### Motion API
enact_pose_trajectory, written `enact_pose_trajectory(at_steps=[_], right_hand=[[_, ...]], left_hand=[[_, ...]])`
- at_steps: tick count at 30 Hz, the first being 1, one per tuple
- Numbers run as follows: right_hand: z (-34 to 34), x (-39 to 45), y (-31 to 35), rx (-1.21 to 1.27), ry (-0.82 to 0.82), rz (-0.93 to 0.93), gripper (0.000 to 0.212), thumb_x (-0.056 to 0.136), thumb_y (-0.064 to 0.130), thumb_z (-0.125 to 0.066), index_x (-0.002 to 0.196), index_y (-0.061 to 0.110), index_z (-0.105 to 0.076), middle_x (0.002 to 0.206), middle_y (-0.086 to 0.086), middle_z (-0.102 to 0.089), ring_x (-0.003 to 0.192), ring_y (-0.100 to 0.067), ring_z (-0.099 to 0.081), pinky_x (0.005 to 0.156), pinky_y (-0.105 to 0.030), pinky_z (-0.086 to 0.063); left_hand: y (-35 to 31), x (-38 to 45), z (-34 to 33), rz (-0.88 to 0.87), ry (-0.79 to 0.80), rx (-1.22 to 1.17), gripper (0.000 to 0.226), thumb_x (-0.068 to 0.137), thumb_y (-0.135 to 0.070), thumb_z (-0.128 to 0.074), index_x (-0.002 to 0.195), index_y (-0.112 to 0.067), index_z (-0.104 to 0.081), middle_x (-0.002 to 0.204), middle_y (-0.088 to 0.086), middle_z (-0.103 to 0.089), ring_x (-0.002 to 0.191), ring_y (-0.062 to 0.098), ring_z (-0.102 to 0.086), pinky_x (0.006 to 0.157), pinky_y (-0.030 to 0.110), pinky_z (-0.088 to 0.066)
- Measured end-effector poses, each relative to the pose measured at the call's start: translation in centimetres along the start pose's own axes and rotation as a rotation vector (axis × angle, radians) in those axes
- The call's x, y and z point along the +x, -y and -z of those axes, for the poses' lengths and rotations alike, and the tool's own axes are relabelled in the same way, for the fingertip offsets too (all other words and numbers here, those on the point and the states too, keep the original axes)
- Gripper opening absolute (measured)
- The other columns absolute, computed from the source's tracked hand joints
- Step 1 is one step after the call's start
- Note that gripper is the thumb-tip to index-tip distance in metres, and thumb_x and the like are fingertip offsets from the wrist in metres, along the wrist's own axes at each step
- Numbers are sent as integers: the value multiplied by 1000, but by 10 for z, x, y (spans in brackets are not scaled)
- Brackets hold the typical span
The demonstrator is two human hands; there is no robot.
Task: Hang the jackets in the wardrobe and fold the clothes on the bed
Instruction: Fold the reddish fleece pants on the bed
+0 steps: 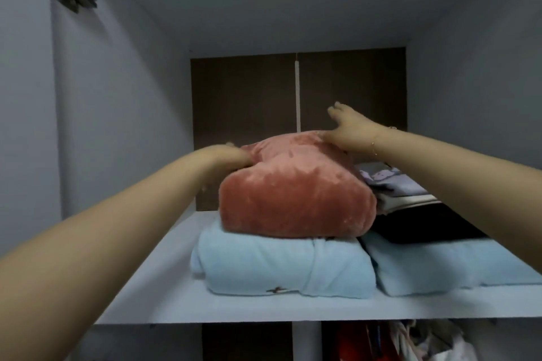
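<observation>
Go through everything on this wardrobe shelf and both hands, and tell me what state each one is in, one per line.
Pink velvet bundle: folded, stacked on the left blue garment.
Left blue garment: folded, lying on the shelf.
Right blue garment: folded, under a dark item.
Dark item: flat, beneath mixed folded clothes.
Left hand: pressing into the bundle's left side.
Right hand: resting on the bundle's top, fingers raised.
</observation>
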State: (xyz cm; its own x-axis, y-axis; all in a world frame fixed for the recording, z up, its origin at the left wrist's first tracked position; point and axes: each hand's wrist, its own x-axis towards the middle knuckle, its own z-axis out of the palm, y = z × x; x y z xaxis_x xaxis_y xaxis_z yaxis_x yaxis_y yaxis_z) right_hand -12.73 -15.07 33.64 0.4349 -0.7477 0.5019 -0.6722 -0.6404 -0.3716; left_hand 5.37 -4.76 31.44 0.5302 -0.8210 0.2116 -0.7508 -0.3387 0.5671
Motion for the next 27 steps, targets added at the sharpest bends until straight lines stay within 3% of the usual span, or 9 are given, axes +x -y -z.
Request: enact_pose_trajectory(at_steps=[2, 4, 6, 8, 10, 15, 19, 23, 27], right_hand=[[0, 4, 10, 5, 86, 49, 52, 103, 38, -40, 146, 9, -40, 159, -8, -26, 144, -26, -28, 116, -35, -19], [-14, 7, 20, -34, 232, 63, 56, 105, 44, -27, 149, 11, -35, 158, -8, -27, 145, -26, -26, 118, -37, -15], [-35, 14, 20, -66, 317, 106, 57, 106, 43, -16, 155, 13, -18, 163, -8, -10, 150, -23, -10, 120, -36, -3], [-55, 21, 14, -56, 363, 108, 58, 105, 46, -13, 156, 18, -7, 163, -4, 0, 150, -20, 1, 121, -39, 7], [-76, 32, 6, -44, 421, 85, 61, 104, 50, -17, 156, 19, -6, 163, -3, 0, 150, -20, 2, 121, -41, 6], [-118, 54, -8, -190, 503, 36, 67, 99, 59, -18, 155, 27, -2, 164, -1, -1, 150, -26, -2, 120, -48, 0], [-127, 54, -14, -242, 479, 42, 66, 99, 60, -16, 155, 28, -5, 164, 0, -3, 150, -26, -4, 120, -50, -1], [-112, 40, -12, -198, 447, 53, 64, 99, 59, -18, 155, 29, -10, 164, 1, -5, 150, -25, -5, 121, -48, -1], [-82, 27, 3, -166, 432, 105, 60, 103, 52, -24, 156, 25, -16, 163, -1, -9, 150, -25, -8, 121, -45, -2]], left_hand=[[-14, 14, 7, -85, -157, 146, 78, 92, -15, -58, 156, -24, -15, 156, 13, -32, 134, 33, -43, 108, 41, -40], [-28, 22, 5, -190, -225, 234, 58, 95, -18, -52, 150, -23, -35, 149, 10, -44, 130, 28, -48, 106, 37, -41], [-29, 26, -8, -231, -96, 289, 48, 103, -41, -36, 147, -24, -43, 153, 8, -40, 138, 26, -40, 114, 38, -30], [-14, 36, -27, -152, 80, 288, 56, 102, -58, -19, 152, -36, -28, 162, 4, -19, 150, 26, -14, 122, 45, -8], [3, 50, -42, -114, 148, 369, 56, 101, -58, -11, 154, -41, -11, 164, 6, -1, 150, 30, 8, 120, 53, 5], [25, 77, -62, -47, 213, 572, 64, 100, -60, -13, 157, -31, -3, 165, 1, 4, 150, 31, 9, 119, 57, 0], [31, 67, -65, -21, 223, 357, 65, 101, -58, -20, 156, -28, -6, 165, 0, -2, 151, 24, -3, 120, 43, -5], [25, 48, -63, -40, 211, 235, 61, 102, -56, -21, 156, -30, -8, 165, 1, -3, 151, 24, -3, 121, 44, -4], [13, 36, -47, -58, 166, 360, 59, 102, -57, -17, 155, -32, -13, 164, 2, -9, 151, 24, -8, 122, 45, -5]])
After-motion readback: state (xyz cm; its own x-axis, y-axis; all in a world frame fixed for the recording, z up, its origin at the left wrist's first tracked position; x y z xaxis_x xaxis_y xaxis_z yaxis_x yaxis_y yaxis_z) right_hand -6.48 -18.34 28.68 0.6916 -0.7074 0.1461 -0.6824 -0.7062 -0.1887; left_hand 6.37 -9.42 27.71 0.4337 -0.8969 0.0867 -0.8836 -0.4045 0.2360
